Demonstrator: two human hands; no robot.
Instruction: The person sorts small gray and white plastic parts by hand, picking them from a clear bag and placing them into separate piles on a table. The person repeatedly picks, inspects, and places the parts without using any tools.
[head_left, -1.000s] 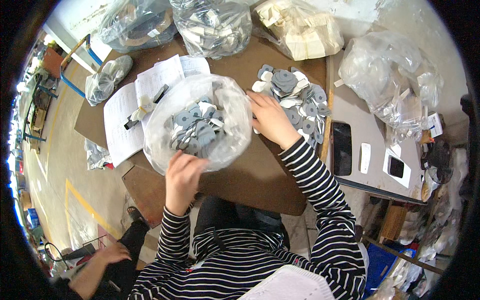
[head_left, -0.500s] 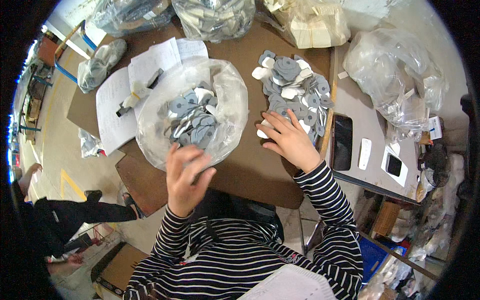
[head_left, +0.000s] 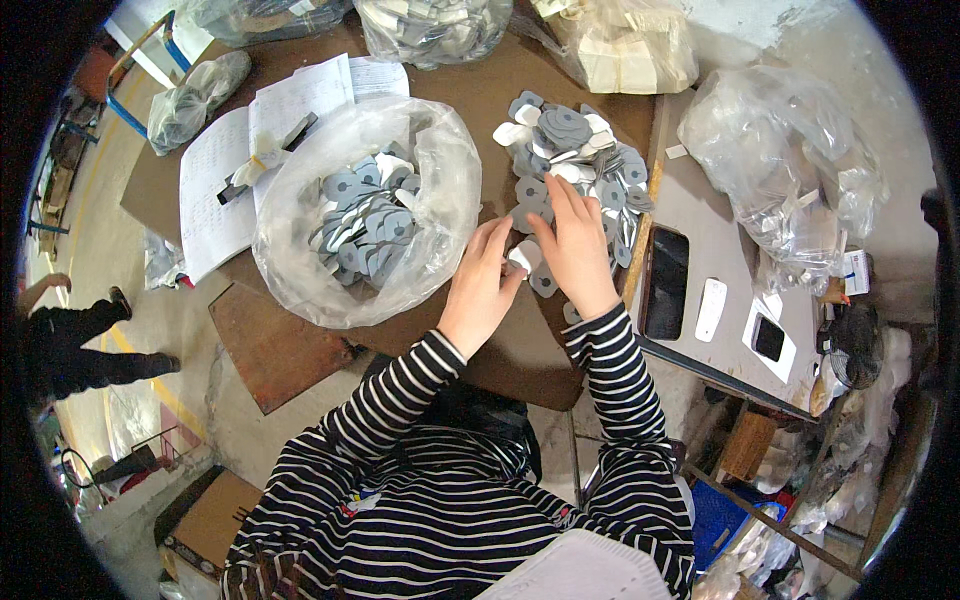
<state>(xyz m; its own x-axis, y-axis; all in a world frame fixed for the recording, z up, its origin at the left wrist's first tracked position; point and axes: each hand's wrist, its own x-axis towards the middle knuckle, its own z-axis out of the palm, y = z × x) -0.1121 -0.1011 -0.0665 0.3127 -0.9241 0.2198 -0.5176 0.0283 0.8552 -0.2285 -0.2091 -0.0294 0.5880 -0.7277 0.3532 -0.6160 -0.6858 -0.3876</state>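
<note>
Where the two hands meet at the centre of the frame, a small white flat piece (head_left: pixel 521 258) is pinched between the fingertips of the left hand (head_left: pixel 478 290) and the right hand (head_left: pixel 575 250), just above the brown cardboard worktop (head_left: pixel 300 345). Both hands are closed lightly on that one piece; nothing else is held. Immediately above and right of the hands a loose pile of grey and white flat pieces (head_left: pixel 570 150) is spread on the cardboard, and to the left an open clear plastic bag (head_left: pixel 300 260) is filled with similar grey pieces (head_left: pixel 365 225). Printed paper sheets (head_left: pixel 215 185) lie at the upper left, and a dark phone (head_left: pixel 665 282) rests on the grey surface at the right. More filled bags are ranged along the top edge.

The piece is best handled by its rim, so that its faces stay visible and only one is taken at a time. Because the pile lies so near, the wrists should be kept low and movements short, so that neighbouring pieces are not swept off the edge.
</note>
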